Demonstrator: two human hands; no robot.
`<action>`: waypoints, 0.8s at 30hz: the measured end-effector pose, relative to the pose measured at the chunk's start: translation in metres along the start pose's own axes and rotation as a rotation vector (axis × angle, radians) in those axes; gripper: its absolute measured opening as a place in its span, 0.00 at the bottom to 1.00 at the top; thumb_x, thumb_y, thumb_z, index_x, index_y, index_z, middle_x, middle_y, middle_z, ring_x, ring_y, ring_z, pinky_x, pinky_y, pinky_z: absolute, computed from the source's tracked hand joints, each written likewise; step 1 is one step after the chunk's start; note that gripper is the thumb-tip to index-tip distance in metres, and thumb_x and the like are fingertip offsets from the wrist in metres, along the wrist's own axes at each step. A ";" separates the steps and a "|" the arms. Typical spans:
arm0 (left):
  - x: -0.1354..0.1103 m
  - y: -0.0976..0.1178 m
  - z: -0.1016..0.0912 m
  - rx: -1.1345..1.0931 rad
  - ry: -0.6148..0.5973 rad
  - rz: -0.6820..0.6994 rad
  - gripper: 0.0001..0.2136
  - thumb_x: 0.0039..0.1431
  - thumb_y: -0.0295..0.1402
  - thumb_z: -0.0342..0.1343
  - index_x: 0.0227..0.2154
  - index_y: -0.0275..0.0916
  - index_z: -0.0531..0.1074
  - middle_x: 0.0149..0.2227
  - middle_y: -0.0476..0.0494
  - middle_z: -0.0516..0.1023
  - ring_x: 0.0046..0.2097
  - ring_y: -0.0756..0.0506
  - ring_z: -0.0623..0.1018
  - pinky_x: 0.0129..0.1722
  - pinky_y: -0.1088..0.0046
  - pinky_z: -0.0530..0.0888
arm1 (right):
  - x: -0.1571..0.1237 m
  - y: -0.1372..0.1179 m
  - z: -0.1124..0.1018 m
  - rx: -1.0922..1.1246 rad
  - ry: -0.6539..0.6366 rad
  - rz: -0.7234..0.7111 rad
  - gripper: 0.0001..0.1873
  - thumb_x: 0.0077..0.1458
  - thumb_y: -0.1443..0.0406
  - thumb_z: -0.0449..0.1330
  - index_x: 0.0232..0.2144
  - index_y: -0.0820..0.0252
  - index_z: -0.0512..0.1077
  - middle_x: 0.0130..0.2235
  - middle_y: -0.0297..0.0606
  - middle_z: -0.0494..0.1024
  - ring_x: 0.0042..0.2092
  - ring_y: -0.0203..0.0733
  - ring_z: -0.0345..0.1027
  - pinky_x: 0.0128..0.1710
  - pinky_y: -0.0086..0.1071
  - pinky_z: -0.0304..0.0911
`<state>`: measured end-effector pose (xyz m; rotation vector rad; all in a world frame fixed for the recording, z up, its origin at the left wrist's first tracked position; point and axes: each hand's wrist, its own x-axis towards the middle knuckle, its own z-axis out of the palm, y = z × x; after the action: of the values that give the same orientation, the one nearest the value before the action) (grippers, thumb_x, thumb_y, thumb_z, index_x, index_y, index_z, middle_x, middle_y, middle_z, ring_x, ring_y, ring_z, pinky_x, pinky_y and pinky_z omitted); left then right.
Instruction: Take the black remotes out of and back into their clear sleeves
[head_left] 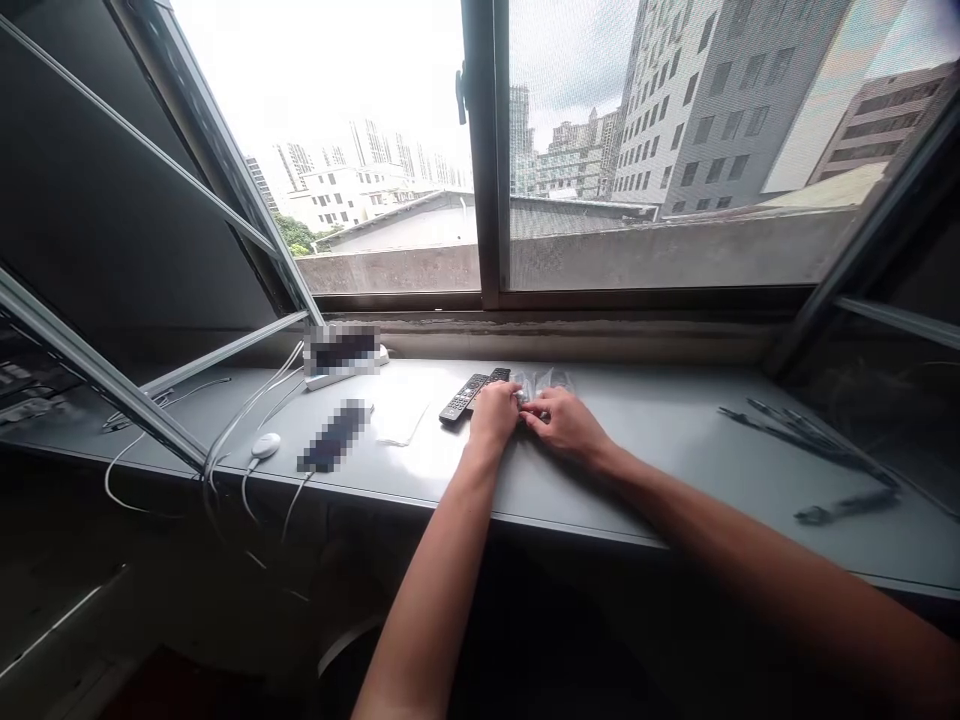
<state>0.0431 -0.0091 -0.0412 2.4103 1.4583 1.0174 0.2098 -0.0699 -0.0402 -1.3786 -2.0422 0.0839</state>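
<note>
Both of my hands meet at the middle of the shelf, fingers bent toward each other. My left hand (495,408) is closed on crumpled clear plastic that looks like a bag (555,379). My right hand (564,422) pinches the same plastic from the right, thumb and fingertips close to the left hand's fingers. Whether anything small lies inside the plastic is too small to tell. Just left of my left hand lies a black remote control (462,399). A second remote control (499,375) lies behind that hand, partly covered by it.
White paper (403,422), a blurred-out dark phone-like item (335,437) and a round white charger (266,446) with cables lie to the left. Further back is a white power strip (330,379). Dark cables (795,432) lie at right. Metal frames flank the shelf; a window (489,150) stands behind.
</note>
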 end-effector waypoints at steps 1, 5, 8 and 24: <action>0.000 0.000 0.000 0.010 0.009 0.006 0.19 0.68 0.19 0.54 0.50 0.41 0.86 0.50 0.39 0.87 0.57 0.42 0.82 0.63 0.68 0.75 | 0.000 0.001 0.000 -0.002 -0.001 0.006 0.12 0.69 0.61 0.65 0.46 0.54 0.89 0.40 0.44 0.82 0.44 0.54 0.72 0.48 0.44 0.70; -0.002 -0.002 -0.002 0.074 0.089 -0.025 0.18 0.70 0.21 0.53 0.50 0.43 0.86 0.53 0.40 0.85 0.65 0.39 0.74 0.67 0.61 0.71 | 0.000 0.004 0.000 -0.001 0.002 0.014 0.14 0.70 0.59 0.64 0.45 0.53 0.90 0.40 0.45 0.81 0.45 0.55 0.71 0.49 0.46 0.72; -0.004 -0.003 -0.002 0.143 0.085 -0.122 0.17 0.71 0.25 0.53 0.51 0.47 0.85 0.61 0.43 0.82 0.70 0.37 0.68 0.71 0.55 0.66 | -0.001 0.006 0.001 -0.027 0.021 -0.033 0.15 0.70 0.58 0.63 0.43 0.53 0.90 0.44 0.47 0.82 0.47 0.57 0.69 0.54 0.49 0.71; -0.005 -0.002 -0.007 0.210 0.000 -0.235 0.15 0.71 0.32 0.56 0.55 0.46 0.82 0.61 0.39 0.82 0.62 0.38 0.78 0.68 0.57 0.64 | -0.004 0.003 0.006 -0.029 0.035 -0.026 0.10 0.69 0.61 0.64 0.45 0.52 0.86 0.53 0.43 0.87 0.60 0.63 0.69 0.60 0.56 0.64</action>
<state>0.0357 -0.0138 -0.0392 2.2942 1.8797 0.8497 0.2097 -0.0695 -0.0482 -1.3612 -2.0387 0.0187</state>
